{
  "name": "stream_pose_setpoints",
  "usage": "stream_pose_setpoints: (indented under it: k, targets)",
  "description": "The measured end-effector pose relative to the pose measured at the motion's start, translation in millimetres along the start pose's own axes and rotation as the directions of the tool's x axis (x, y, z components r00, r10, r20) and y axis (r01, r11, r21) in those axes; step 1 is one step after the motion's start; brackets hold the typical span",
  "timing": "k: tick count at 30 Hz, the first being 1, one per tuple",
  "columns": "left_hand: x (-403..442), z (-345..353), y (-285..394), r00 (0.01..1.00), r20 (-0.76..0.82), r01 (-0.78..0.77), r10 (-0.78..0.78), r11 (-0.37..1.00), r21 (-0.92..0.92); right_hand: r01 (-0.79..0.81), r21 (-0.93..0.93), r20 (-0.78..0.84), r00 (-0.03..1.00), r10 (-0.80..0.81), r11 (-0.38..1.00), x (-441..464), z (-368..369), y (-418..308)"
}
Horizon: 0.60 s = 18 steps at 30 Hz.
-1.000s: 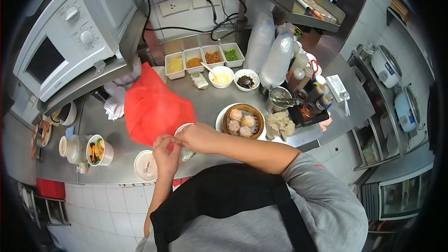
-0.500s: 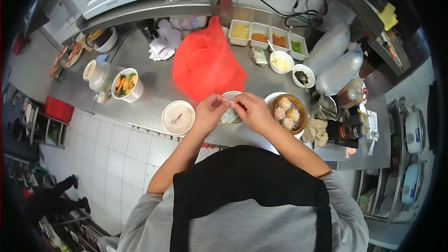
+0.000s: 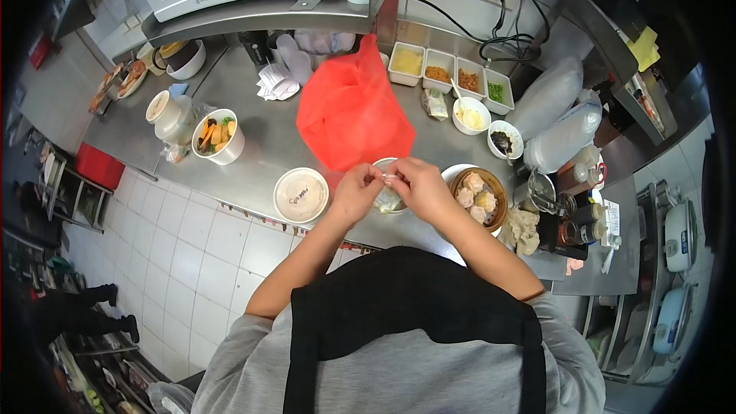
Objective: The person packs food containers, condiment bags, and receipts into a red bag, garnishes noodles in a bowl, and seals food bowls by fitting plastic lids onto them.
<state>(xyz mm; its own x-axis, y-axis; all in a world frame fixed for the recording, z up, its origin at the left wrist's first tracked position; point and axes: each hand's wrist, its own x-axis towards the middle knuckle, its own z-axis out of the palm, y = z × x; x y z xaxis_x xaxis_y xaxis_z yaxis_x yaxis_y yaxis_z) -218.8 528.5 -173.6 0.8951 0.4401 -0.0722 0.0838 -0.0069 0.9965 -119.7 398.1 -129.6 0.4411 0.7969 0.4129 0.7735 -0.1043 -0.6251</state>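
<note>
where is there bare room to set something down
Bare counter shows between the vegetable tub and red bag, and in a patch bordered by the red bag, small bowls and steamer. Crowded: around the bottles and wrapped stacks, and where left hand and right hand pinch a plastic pouch.

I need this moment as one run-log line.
left hand: pinches small bag | right hand: pinches same bag | nearby: lidded tub, bamboo steamer

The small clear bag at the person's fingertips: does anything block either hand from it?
Nothing visible does: the left hand and right hand meet at the top of the small clear bag. The red bag is just beyond them and the lidded tub is off to the left, neither in between.
</note>
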Motion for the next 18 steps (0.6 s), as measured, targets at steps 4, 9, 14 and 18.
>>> stream_pose_setpoints:
  k: [4,9,14,18]
  targets:
    - [0,0,-1,0.999,-0.036,-0.024,0.025,0.999,0.039,-0.418,0.632,0.206,0.902,0.379,0.652,0,2,12]
    - [-1,2,4,0.997,-0.059,-0.052,0.056,0.996,0.077,-0.060,0.063,0.029,0.998,0.059,0.996,3,-11,-10]
    - [2,4,-11,0.989,-0.104,-0.067,0.108,0.939,0.337,-0.332,0.488,0.076,0.938,0.340,0.807,6,-3,8]
    - [-8,13,5,0.856,-0.223,-0.313,0.466,0.812,0.492,-0.374,0.814,0.130,0.863,0.488,0.444,0,11,13]
